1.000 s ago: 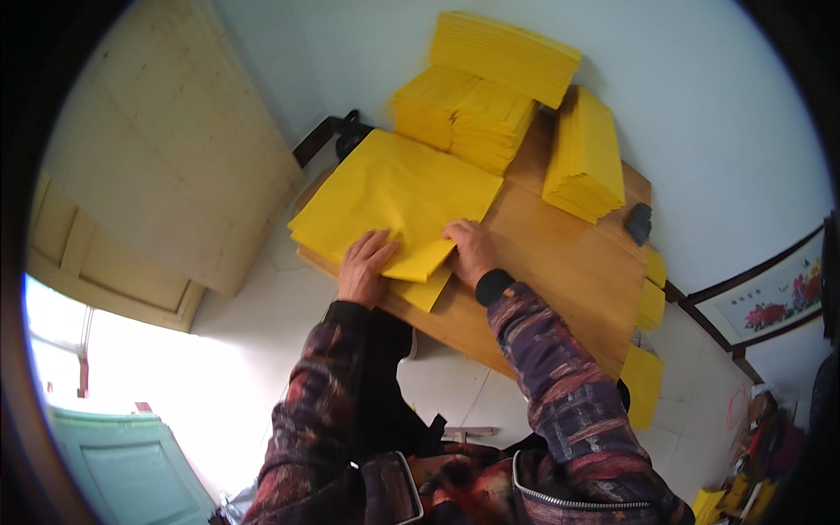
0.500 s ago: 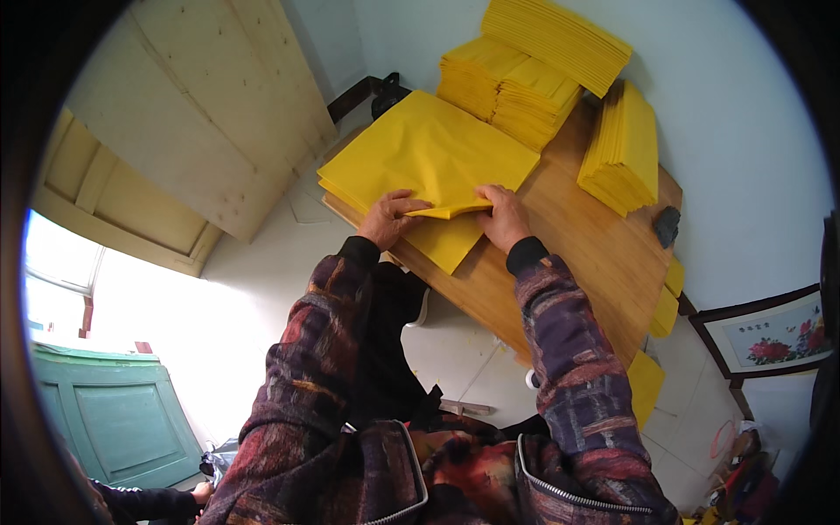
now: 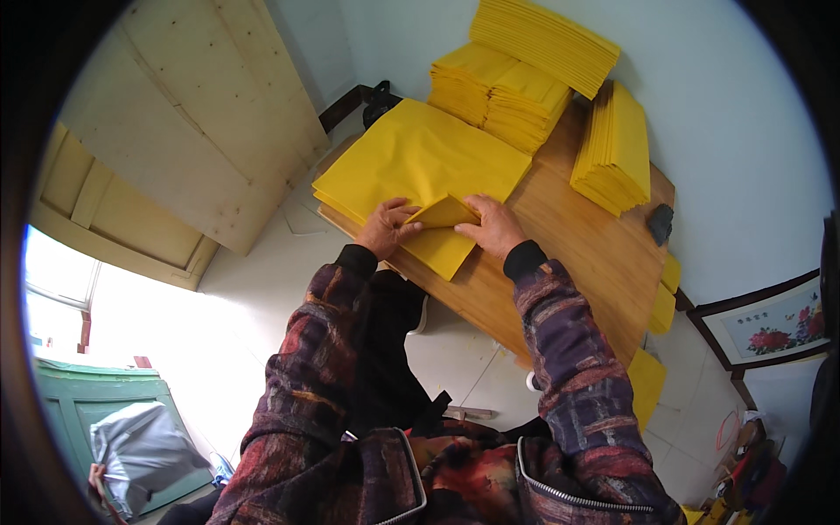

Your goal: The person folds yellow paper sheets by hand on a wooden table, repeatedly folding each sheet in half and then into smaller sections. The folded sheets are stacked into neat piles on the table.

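A wide yellow fabric sheet [image 3: 429,153], apparently in layers, lies on the near left part of a wooden table. Its near edge is raised into a pointed, folded flap between my hands. My left hand [image 3: 388,229] pinches the left side of this flap, thumb below and fingers above. On the flap's right side, my right hand [image 3: 497,227] grips the edge between thumb and fingers. Under the flap, a lower yellow layer [image 3: 442,252] hangs a little over the table edge. The inside of the fold is partly hidden.
Folded yellow stacks [image 3: 499,92] stand at the back of the wooden table [image 3: 577,245], another stack [image 3: 615,153] at its right. A dark stone-like lump [image 3: 661,225] sits by the right edge. At lower left, another person's hand [image 3: 96,477] holds a grey bag [image 3: 144,446].
The sheet's near edge has gone from a flat fold to a raised, pointed flap. My right hand has turned slightly, its thumb now lower. The other person's grey bag has come into view.
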`<move>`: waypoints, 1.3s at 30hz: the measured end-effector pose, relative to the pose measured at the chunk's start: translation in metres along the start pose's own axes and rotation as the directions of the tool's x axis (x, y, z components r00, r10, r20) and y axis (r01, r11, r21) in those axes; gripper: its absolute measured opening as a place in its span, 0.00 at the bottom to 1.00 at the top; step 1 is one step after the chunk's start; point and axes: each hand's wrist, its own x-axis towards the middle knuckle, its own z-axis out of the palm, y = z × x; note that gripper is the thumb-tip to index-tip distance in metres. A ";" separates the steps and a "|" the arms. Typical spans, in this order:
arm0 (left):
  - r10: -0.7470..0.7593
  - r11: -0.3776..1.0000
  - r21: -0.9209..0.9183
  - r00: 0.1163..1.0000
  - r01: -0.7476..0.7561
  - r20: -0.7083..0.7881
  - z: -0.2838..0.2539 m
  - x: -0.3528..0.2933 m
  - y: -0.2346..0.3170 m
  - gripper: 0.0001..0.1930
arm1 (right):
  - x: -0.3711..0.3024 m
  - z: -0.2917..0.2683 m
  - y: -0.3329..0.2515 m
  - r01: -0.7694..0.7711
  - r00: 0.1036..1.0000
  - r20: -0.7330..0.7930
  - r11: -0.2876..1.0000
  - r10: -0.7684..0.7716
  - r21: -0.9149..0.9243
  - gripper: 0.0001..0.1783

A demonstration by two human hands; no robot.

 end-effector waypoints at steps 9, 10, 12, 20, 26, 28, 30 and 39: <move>0.010 0.999 0.051 1.000 -0.011 0.022 -0.001 -0.001 0.004 0.13 | 0.001 0.012 0.001 0.133 0.978 -0.168 0.991 -0.127 0.023 0.13; -0.007 0.999 0.038 1.000 0.006 0.020 0.000 -0.001 0.003 0.13 | 0.001 0.011 0.000 0.099 0.987 -0.128 0.995 -0.095 0.028 0.13; -0.007 1.000 0.018 1.000 0.007 0.011 0.001 -0.001 0.001 0.13 | 0.001 0.009 -0.003 0.047 0.995 -0.088 0.998 -0.044 0.031 0.13; -0.001 0.995 0.098 0.999 -0.003 0.037 0.000 0.001 0.002 0.14 | -0.002 0.007 -0.009 0.029 0.996 -0.084 0.999 -0.026 0.032 0.14; 0.089 0.972 0.217 0.996 -0.092 0.021 0.002 -0.004 -0.008 0.20 | -0.005 0.013 0.001 0.174 0.976 -0.134 0.985 -0.170 0.019 0.11; 0.171 0.946 0.281 0.985 -0.161 -0.011 0.004 -0.004 -0.012 0.23 | -0.003 0.020 0.000 0.215 0.967 -0.117 0.970 -0.227 -0.111 0.15; 0.259 0.931 0.282 0.964 -0.232 -0.063 0.006 -0.003 -0.013 0.24 | -0.002 0.030 -0.004 0.111 0.971 -0.194 0.980 -0.143 -0.167 0.10; 0.306 0.692 0.721 0.924 -0.050 -0.229 -0.001 -0.017 0.032 0.21 | -0.043 -0.008 -0.022 0.170 0.933 -0.265 0.948 -0.242 -0.269 0.20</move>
